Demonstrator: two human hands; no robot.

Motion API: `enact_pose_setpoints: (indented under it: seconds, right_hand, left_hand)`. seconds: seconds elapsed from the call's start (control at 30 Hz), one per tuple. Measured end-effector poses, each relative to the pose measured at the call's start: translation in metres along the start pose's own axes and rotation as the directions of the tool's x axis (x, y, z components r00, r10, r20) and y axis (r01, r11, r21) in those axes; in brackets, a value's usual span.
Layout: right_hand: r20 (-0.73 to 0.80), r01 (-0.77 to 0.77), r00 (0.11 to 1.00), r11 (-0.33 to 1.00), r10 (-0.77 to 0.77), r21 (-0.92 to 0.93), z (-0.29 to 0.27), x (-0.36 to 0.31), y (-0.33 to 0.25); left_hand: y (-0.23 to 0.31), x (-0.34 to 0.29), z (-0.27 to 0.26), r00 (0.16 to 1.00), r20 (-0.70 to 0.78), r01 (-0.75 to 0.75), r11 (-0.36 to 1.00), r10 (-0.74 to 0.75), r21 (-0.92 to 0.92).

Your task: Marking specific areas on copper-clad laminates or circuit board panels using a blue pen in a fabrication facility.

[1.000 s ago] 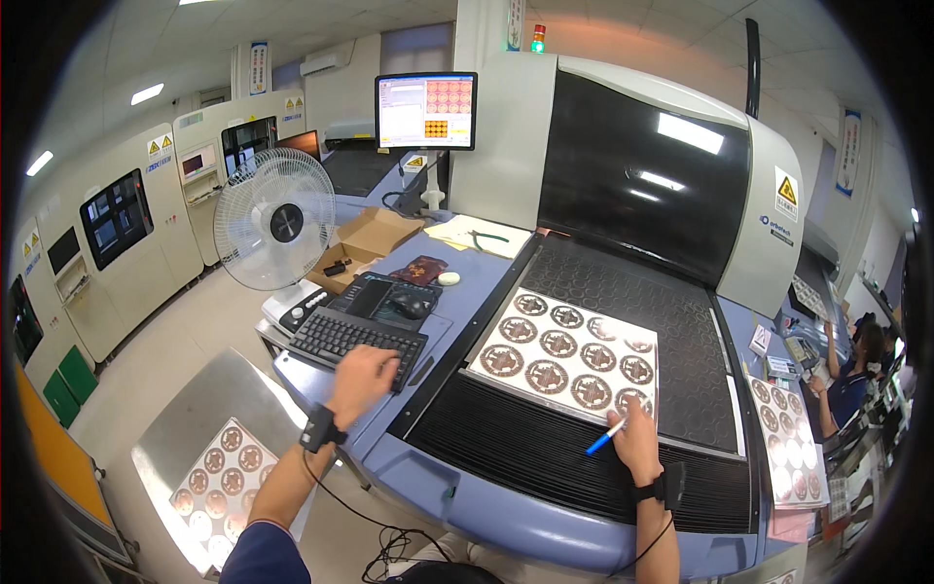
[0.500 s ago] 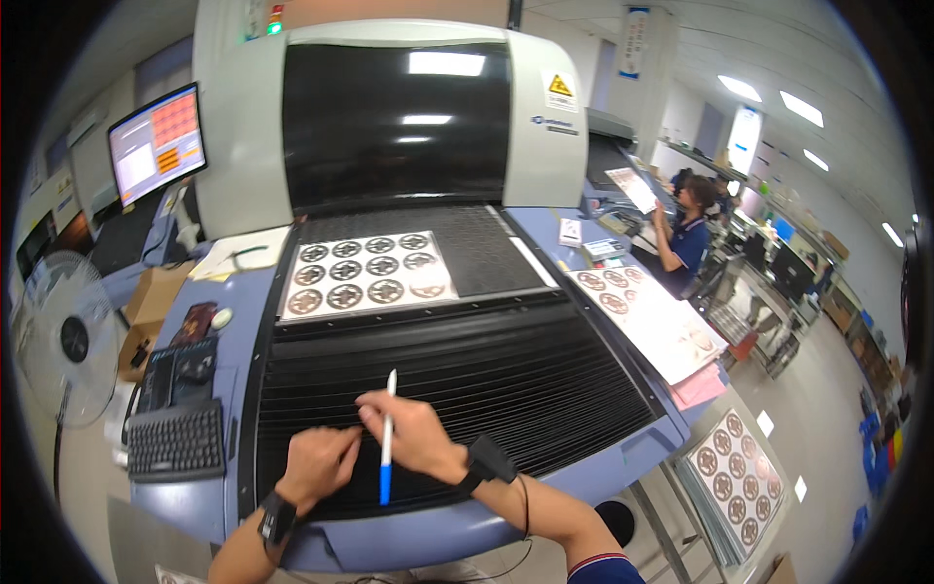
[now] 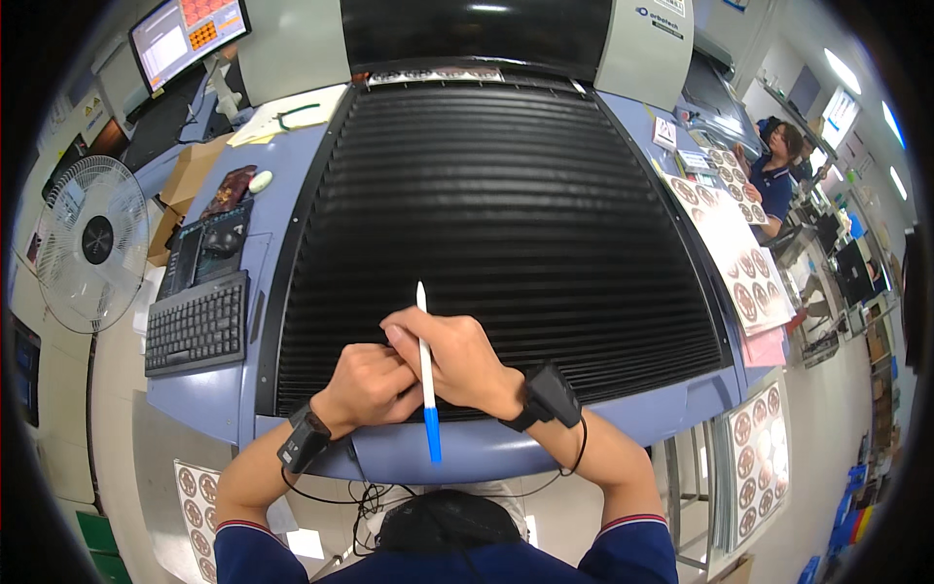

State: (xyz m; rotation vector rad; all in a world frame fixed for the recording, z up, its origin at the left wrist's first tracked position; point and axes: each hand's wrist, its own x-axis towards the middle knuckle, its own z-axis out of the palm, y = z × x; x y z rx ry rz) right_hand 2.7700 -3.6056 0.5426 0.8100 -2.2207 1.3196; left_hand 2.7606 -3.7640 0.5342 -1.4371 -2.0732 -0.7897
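A pen with a white barrel and a blue end is in my right hand, its white tip pointing away from me. Close against the right hand, my left hand is curled closed; whatever its fingers may hold is hidden. Both hands are above the near edge of a large machine's black ribbed bed. At the bed's far end, a thin strip of a patterned panel shows beneath the machine's dark cover. Most of that panel is out of sight.
To the left are a keyboard, mouse, monitor and fan. Patterned sheets lie along the right side. A stack of panels stands lower right. Cables hang below. A co-worker sits at far right.
The panel has slid away from me under the cover, leaving only its near edge visible. My view has tilted down. My left hand has come closer to the right, which still holds the pen.
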Motion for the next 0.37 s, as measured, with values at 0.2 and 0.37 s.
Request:
enact_pose_setpoints:
  seconds: [0.2,0.37]
  right_hand:
    - [0.008,-0.414,0.878,0.75,0.479,0.516,-0.02,0.017,0.0]
    - [0.178,-0.396,0.754,0.222,0.633,0.891,-0.035,0.022,0.008]
  left_hand:
    - [0.015,0.011,0.0,1.0,-0.025,-0.002,0.997,0.0,-0.073]
    - [0.07,0.024,0.002,0.994,0.018,0.112,0.985,-0.111,-0.132]
